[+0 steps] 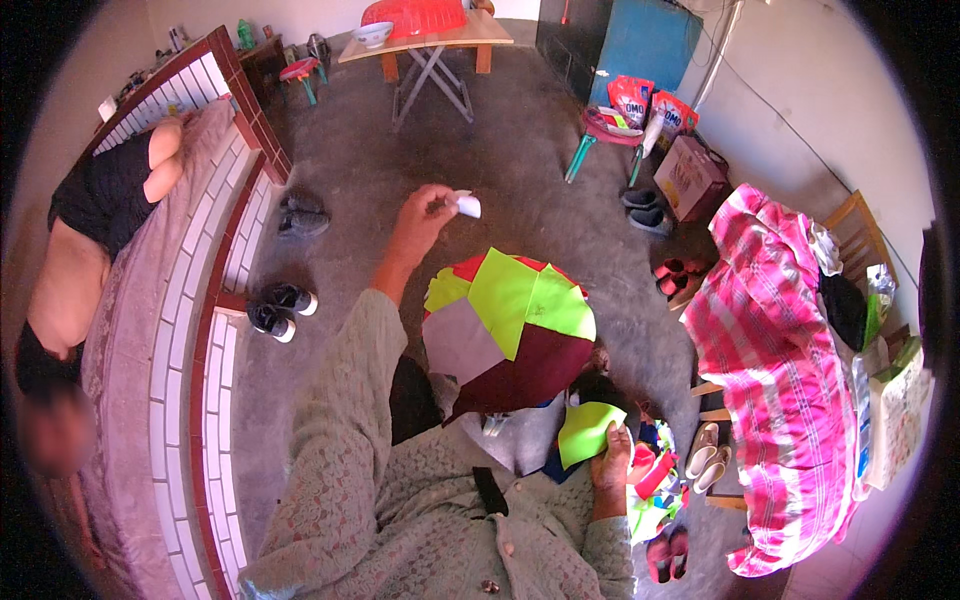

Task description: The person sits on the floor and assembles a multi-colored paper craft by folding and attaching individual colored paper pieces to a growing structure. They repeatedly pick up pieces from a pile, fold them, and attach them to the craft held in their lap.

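Note:
My left hand [425, 212] is raised out in front, its fingertips pinched on a small curled white piece [468, 206]; whether it is paper or cloth I cannot tell. Across my lap lies a rounded patchwork cloth [480, 335] of neon yellow-green, grey and dark maroon patches, with red showing along its far edge. Low on the right, my right hand [612, 460] grips a loose yellow-green fabric piece [586, 432] between thumb and fingers, just beside the patchwork. A heap of colourful fabric scraps [655, 480] sits to the right of that hand.
At left, a person [80, 220] lies on a tiled bed platform [165, 380]. Black shoes [282, 312] stand on the floor [350, 190]. A pink checked cover [765, 390] drapes furniture at right, near slippers [708, 458]. Ahead are a stool [610, 130] and a folding table [440, 42].

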Available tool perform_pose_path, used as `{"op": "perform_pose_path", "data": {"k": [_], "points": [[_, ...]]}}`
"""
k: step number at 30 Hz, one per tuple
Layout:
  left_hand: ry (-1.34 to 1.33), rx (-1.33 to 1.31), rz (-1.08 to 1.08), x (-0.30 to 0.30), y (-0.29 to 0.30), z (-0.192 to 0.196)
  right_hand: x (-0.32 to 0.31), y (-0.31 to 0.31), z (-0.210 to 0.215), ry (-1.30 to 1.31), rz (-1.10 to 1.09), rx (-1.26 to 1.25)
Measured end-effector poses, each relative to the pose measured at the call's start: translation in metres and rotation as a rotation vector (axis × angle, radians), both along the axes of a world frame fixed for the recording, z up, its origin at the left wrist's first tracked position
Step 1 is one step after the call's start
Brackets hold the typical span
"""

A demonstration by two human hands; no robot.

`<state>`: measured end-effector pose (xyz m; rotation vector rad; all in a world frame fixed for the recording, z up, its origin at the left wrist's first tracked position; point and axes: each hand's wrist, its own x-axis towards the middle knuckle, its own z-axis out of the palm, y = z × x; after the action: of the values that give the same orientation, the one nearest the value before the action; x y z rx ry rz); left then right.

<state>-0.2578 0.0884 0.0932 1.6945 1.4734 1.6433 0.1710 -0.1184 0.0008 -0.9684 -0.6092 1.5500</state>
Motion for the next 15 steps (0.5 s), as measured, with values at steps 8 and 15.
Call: {"op": "perform_pose_path", "data": {"k": [8, 15], "points": [[0.260, -0.236, 0.071, 0.015, -0.074, -0.093, 0.007, -0.001, -0.014, -0.012, 0.009, 0.012], [0.229, -0.146, 0.060, 0.017, -0.084, -0.102, -0.002, -0.001, -0.002, 0.017, 0.011, -0.010]]}}
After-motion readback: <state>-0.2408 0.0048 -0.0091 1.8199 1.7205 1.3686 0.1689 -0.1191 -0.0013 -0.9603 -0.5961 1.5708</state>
